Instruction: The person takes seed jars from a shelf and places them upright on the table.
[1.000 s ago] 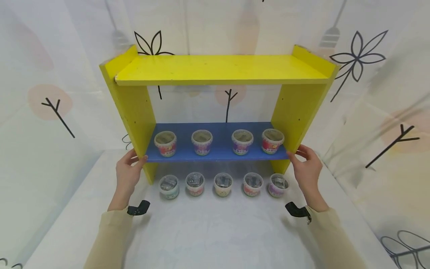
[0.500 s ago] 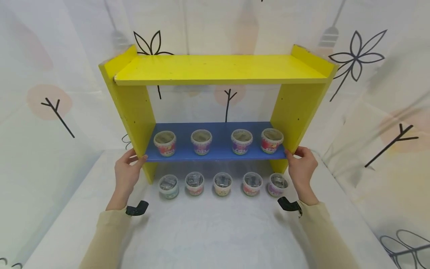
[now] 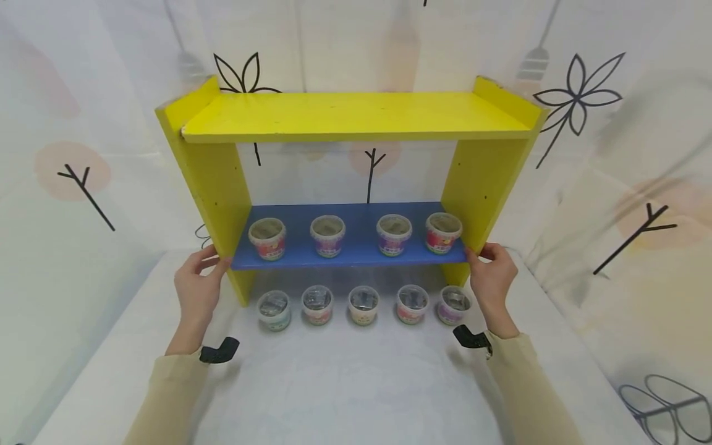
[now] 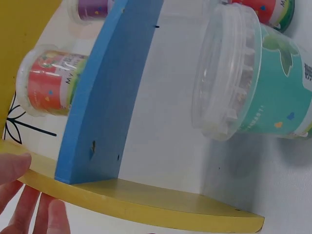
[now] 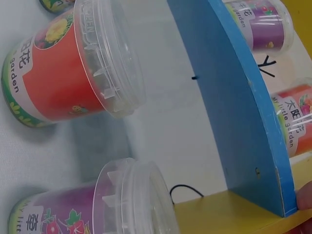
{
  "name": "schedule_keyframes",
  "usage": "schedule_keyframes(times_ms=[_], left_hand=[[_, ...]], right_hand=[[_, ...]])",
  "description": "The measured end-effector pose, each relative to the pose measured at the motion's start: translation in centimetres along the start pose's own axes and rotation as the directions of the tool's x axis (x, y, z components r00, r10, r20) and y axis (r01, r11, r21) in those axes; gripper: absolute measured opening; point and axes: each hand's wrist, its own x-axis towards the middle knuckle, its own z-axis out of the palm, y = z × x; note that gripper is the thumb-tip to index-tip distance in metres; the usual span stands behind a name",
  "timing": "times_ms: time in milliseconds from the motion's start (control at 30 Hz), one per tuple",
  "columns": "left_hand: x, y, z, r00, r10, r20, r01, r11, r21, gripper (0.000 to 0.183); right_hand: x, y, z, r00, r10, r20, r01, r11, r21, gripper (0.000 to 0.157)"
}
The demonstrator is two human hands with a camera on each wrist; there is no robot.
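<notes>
A small wooden shelf unit [image 3: 356,116] stands on the table, with yellow sides and top and a blue middle board [image 3: 358,236]. My left hand [image 3: 196,293] holds its left side panel near the blue board, thumb at the front edge and fingers outside. At the opposite panel my right hand [image 3: 492,279] grips in the same way; only a bit of its thumb [image 5: 305,196] enters the right wrist view. Several lidded plastic cups, such as a red-labelled one [image 3: 271,247], stand on the blue board. Below and in front is a row of cups, with a teal one [image 3: 275,316] leftmost.
The white-covered table [image 3: 345,383] extends toward me in front of the lower cups. A white cloth backdrop [image 3: 334,37] with printed plants hangs behind the shelf and along both sides. Black camera mounts [image 3: 220,350] sit at the wrists.
The whole scene has slid slightly left in the head view. My right wrist and forearm have swung inward a little, its fingers staying on the panel. The cups keep their places.
</notes>
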Motion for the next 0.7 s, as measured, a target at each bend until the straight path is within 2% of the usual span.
schedule_keyframes(times_ms=[133,300,433,533,700], left_hand=[[0.0,0.0,-0.3,0.999,0.033,-0.041,-0.034,0.999,-0.017,0.037],[-0.3,0.7,-0.7,0.995,0.044,-0.087,-0.046,0.999,-0.015,0.036],[-0.6,1.3,-1.0,0.990,0.081,-0.116,-0.086,0.996,-0.038,0.033],[-0.9,1.9,-1.1,0.988,0.120,-0.102,-0.126,0.990,-0.059,0.032],[-1.3,3.1,-0.9,0.985,0.171,-0.017,-0.171,0.981,-0.092,0.037]], right_hand=[[0.0,-0.1,0.0,1.000,0.000,0.013,0.000,1.000,-0.004,0.028],[0.0,-0.1,0.0,1.000,0.007,0.021,-0.007,1.000,-0.007,0.029],[0.0,-0.1,0.0,1.000,0.010,0.023,-0.010,1.000,-0.003,0.029],[0.0,0.0,0.0,1.000,0.004,0.025,-0.004,1.000,0.002,0.029],[-0.1,0.0,0.0,1.000,0.004,0.026,-0.004,1.000,0.002,0.029]])
